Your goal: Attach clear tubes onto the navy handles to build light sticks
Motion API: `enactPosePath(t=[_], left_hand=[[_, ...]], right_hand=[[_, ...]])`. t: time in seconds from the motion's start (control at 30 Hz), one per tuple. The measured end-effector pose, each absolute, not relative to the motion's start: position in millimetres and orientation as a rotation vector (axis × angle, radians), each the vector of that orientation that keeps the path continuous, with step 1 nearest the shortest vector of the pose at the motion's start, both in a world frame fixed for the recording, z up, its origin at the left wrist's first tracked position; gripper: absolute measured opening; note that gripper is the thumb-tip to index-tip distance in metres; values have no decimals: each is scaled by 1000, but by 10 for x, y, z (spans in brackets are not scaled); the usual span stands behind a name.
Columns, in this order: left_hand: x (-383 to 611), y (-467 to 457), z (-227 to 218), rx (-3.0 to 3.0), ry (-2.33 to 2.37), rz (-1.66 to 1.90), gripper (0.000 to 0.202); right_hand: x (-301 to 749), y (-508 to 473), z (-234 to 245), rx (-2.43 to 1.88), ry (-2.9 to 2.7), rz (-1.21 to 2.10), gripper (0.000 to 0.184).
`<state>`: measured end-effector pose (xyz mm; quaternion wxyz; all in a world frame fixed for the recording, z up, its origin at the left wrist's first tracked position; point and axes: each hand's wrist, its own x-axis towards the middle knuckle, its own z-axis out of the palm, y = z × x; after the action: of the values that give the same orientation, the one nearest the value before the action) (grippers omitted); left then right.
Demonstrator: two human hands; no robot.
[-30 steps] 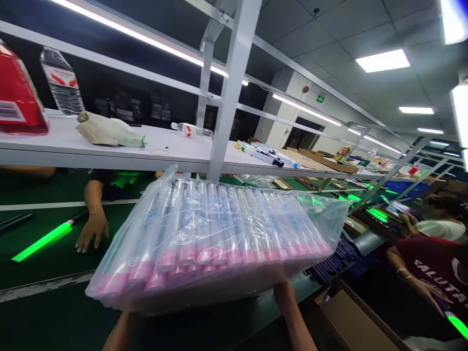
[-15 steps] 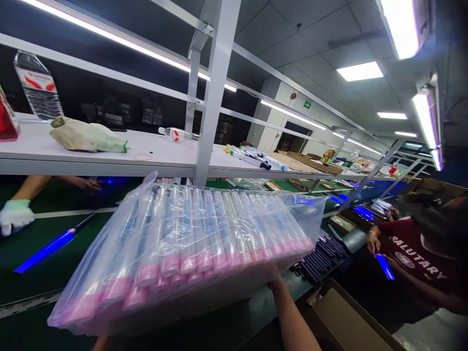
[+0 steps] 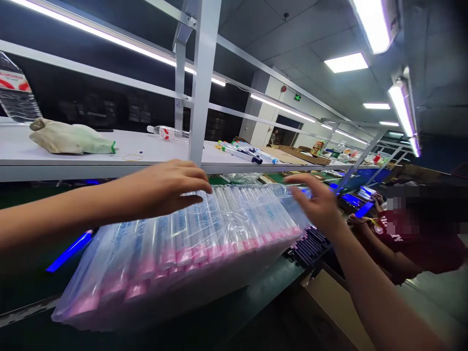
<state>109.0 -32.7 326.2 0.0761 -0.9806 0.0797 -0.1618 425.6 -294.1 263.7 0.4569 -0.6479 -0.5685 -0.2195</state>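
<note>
A large clear plastic bag (image 3: 234, 219) full of tubes with pink ends lies in front of me at the bench. The tubes lie side by side in layers, pink ends towards me. Over the top of the bag is my left hand (image 3: 175, 187), its thumb and fingers apart and nothing between them. My right hand (image 3: 318, 202) is at the bag's right end, fingers spread and bent, also holding nothing. Whether either hand touches the plastic, I cannot tell.
A white shelf (image 3: 157, 156) runs above the bench, bearing a cloth-like bundle (image 3: 69, 139), water bottles (image 3: 168, 132) and several tubes (image 3: 244, 152). Dark tubes (image 3: 310, 246) lie right of the bag, above a cardboard box (image 3: 332, 302). A co-worker in a maroon shirt (image 3: 424, 243) is at the right.
Both my hands have come from beneath the bag to above its top and right end. The view has shifted slightly. The gloved hand at the left no longer shows.
</note>
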Motion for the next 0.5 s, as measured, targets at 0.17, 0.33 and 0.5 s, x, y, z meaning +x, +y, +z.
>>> enactPosePath(t=[0.17, 0.33, 0.5], left_hand=[[2087, -424, 3309, -2936, 470, 216, 61], [2306, -408, 3337, -3034, 508, 415, 82], [2654, -520, 3422, -3126, 600, 525, 65]], right_hand=[[3829, -2426, 2696, -1988, -2061, -115, 27], [3895, -2455, 2779, -2024, -1984, 0, 20], [3827, -2558, 2939, -1971, -1994, 49, 20]])
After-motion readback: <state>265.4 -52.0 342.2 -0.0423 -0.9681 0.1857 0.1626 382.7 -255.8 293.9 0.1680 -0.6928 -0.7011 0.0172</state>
